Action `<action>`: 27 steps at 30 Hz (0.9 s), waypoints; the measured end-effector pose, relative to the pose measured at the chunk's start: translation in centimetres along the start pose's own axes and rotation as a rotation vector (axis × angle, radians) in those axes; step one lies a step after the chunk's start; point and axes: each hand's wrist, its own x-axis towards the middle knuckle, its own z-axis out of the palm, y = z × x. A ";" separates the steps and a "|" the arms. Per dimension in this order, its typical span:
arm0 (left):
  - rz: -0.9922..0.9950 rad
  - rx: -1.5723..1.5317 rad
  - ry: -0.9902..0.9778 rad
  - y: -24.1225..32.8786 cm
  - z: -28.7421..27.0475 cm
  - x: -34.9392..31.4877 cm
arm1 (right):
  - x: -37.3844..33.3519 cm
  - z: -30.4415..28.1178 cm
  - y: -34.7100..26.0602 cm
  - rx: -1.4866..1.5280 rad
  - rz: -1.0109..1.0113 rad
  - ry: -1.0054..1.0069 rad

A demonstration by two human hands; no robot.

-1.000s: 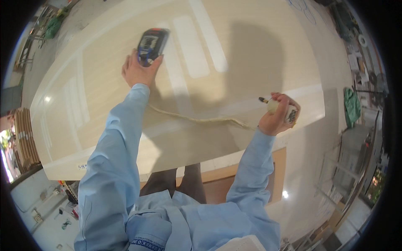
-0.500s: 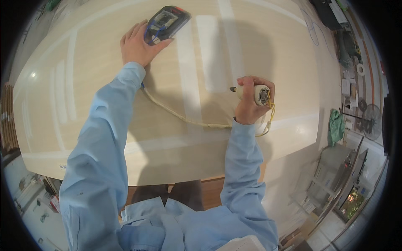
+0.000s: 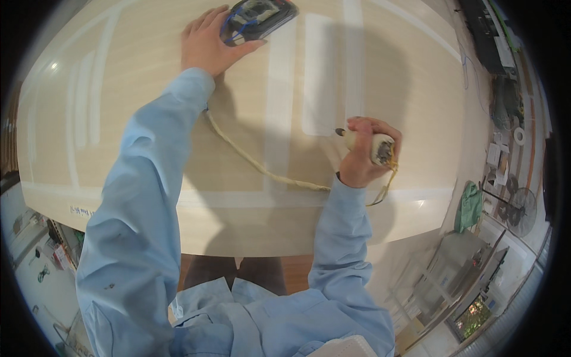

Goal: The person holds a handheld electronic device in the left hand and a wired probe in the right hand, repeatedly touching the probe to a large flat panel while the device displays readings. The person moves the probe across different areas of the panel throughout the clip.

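A broad cream-coloured panel (image 3: 143, 131) with paler stripes spreads out before me. At its far side my left hand (image 3: 208, 46) is closed on the near left part of a black wedge-shaped device (image 3: 270, 22) with blue wires, its thumb stretched along the near edge. My right hand (image 3: 360, 163) is wrapped round a cream-coloured cylindrical power tool (image 3: 380, 149) with a dark tip at its left end. The tool's other end lies open, showing dark inner parts and yellow wires (image 3: 392, 169). Between both hands a cream-wrapped cable (image 3: 253, 165) sags across the panel.
Along the right wall stand a fan (image 3: 523, 209), a green bag (image 3: 469, 207) and a roll of tape (image 3: 519, 136). Shelves with assorted items (image 3: 59, 253) show at the lower left. The panel's near edge runs just in front of my body.
My left hand and the black device have shifted farther away and slightly right in view. My right hand with the power tool sits a little farther right and nearer. The whole view has shifted somewhat too.
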 end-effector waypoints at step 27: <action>0.015 -0.019 -0.049 -0.5 0.1 0.3 | -1.0 2.3 0.1 0.191 0.112 -0.188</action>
